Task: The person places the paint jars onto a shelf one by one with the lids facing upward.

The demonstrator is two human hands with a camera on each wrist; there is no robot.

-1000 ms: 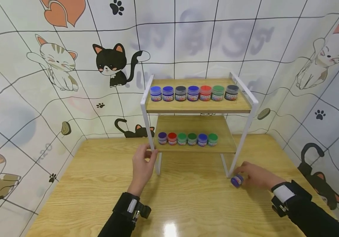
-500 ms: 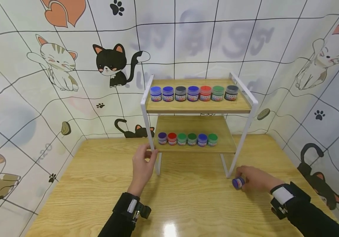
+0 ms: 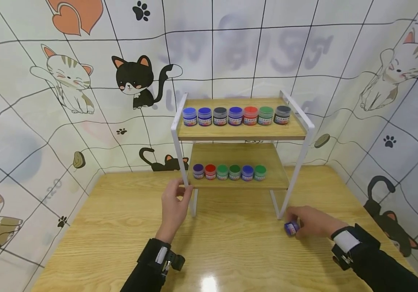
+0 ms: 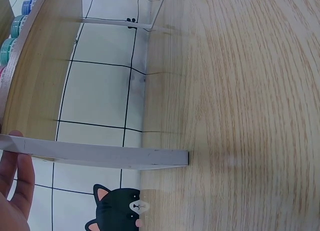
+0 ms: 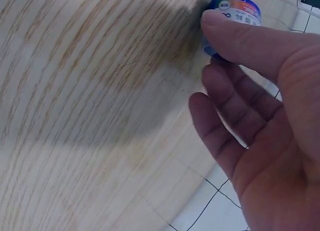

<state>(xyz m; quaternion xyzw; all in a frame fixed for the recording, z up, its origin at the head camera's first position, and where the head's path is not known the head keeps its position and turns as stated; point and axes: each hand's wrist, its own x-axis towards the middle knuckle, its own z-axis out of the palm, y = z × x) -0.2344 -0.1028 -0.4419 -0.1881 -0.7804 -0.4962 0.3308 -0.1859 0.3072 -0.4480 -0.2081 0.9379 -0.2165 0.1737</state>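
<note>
A small paint jar (image 3: 291, 228) with a blue-purple lid is pinched by my right hand (image 3: 312, 222), low beside the rack's front right foot. In the right wrist view, the thumb lies across the jar's label (image 5: 240, 13), and the other fingers curl loosely below. My left hand (image 3: 174, 209) grips the front left leg of a two-tier rack (image 3: 243, 138) at lower-shelf height. The left wrist view shows its fingers (image 4: 22, 183) at the white leg (image 4: 110, 155). Whether the held jar touches the table is unclear.
Several jars in blue, black, red and green (image 3: 250, 116) line the upper shelf. Another row (image 3: 234, 172) stands along the lower shelf's left and middle. The wooden table (image 3: 114, 227) extends around the rack, with cat-printed walls (image 3: 209, 52) behind and at both sides.
My right hand has shifted slightly down with the paint jar, whose tilt has altered. The left hand keeps its place on the rack's leg. The head view has moved slightly.
</note>
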